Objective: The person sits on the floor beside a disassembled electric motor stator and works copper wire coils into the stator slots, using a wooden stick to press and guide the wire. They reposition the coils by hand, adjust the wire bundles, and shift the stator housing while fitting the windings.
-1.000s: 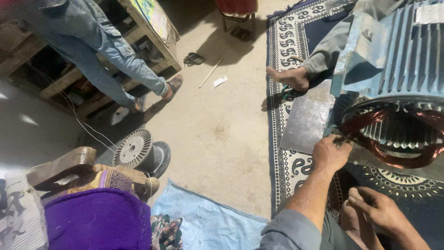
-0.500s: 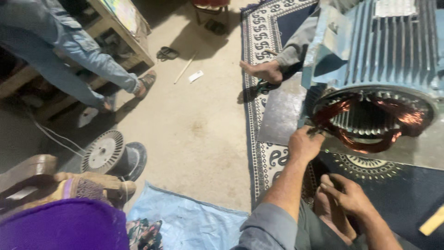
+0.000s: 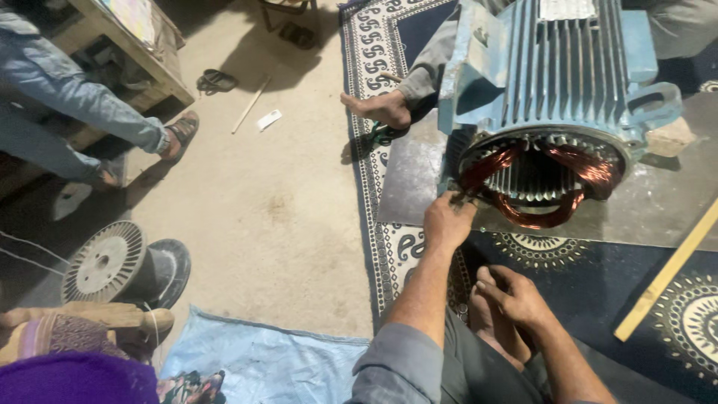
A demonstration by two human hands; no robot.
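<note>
- Left hand (image 3: 447, 222), reaching further in than a second ago, pinches the copper wire winding (image 3: 550, 183) at the blue ribbed motor housing's (image 3: 557, 67) mouth.
- Right hand (image 3: 516, 295) rests loosely curled, empty, on the knee.

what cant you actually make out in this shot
- Head view: whatever the left hand pinches at the copper windings is too small to identify.
- The blue motor housing is cut off by the top edge.
- The right hand hides what lies under its palm.
</note>
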